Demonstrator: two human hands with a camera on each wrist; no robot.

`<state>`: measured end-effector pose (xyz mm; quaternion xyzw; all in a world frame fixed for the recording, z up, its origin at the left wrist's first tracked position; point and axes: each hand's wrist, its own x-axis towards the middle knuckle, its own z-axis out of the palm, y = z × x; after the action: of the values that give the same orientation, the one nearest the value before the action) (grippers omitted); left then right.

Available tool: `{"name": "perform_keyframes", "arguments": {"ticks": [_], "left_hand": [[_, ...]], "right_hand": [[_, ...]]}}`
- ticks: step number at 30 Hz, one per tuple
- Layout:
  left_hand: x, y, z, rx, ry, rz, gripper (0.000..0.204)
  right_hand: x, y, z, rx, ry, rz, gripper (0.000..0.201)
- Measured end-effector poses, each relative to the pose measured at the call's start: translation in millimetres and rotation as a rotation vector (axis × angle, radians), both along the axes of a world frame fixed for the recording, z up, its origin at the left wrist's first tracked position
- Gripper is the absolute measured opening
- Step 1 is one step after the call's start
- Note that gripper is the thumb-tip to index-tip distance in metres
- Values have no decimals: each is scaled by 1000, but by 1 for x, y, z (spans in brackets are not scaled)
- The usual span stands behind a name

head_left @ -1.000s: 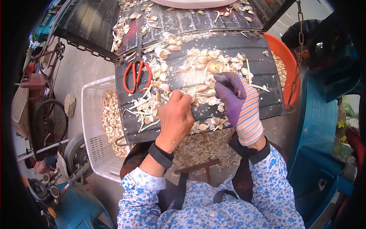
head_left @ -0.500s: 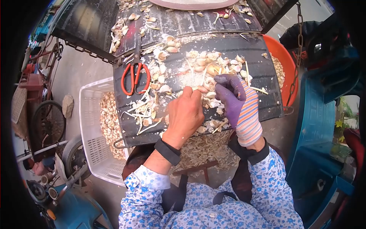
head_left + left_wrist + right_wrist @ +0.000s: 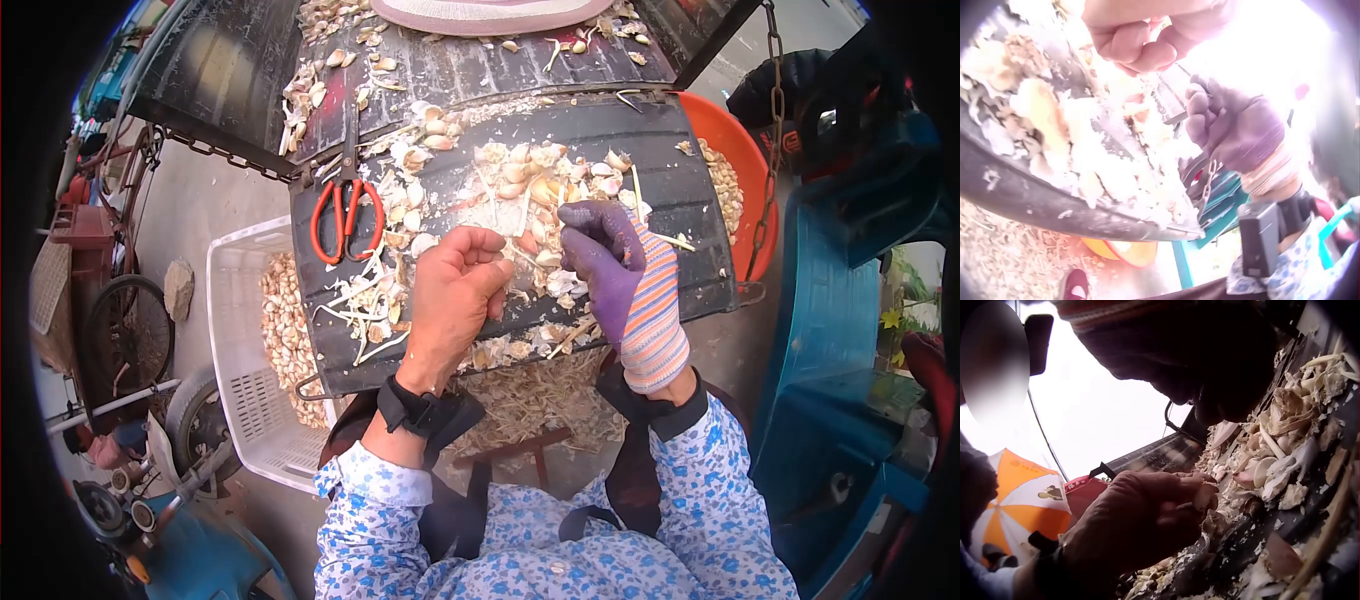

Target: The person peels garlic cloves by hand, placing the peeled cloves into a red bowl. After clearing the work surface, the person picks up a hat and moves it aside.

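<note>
My bare left hand [image 3: 455,290] is over the near middle of the dark ridged board [image 3: 380,345], thumb and fingertips together. In the right wrist view it pinches a small pale garlic clove [image 3: 1205,497] close over the peelings. To its right is my right hand [image 3: 605,262], in a purple-coated glove with a striped cuff, fingers curled in the head and left wrist views; I cannot tell what lies within them. Garlic cloves [image 3: 515,172], papery skins and cut stems lie in a heap just beyond both hands. Red-handled scissors [image 3: 346,222] lie at the board's left.
A white crate [image 3: 235,340] of garlic cloves stands left of the board, an orange basin [image 3: 765,190] of cloves at its right. Chains [image 3: 775,100] hang at the sides. A pink-brimmed hat [image 3: 490,14] lies at the back. Stem scraps [image 3: 540,400] cover the ground below.
My left hand moved right and up toward the gloved hand, then slightly back left and rolled so its thumb and fingertips show. The right hand stayed nearly in place. The head view shifted slightly.
</note>
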<state>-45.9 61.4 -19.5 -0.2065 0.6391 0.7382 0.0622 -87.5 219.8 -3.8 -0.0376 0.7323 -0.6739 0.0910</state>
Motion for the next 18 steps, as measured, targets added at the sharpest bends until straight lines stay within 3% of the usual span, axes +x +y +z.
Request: {"name": "perform_keyframes", "arguments": {"ticks": [3, 4, 7, 12, 18], "left_hand": [[10, -12, 1, 454, 44, 42, 14], [12, -14, 0, 520, 39, 39, 16], [15, -5, 10, 580, -20, 58, 13], [24, -12, 7, 539, 49, 45, 15], [30, -20, 8, 595, 69, 39, 15]], "right_hand": [[5, -5, -6, 62, -39, 94, 16], [8, -7, -10, -24, -78, 139, 17], [9, -11, -2, 171, 85, 273, 19], [12, -19, -3, 3, 2, 276, 20], [11, -19, 3, 80, 184, 389, 24]]}}
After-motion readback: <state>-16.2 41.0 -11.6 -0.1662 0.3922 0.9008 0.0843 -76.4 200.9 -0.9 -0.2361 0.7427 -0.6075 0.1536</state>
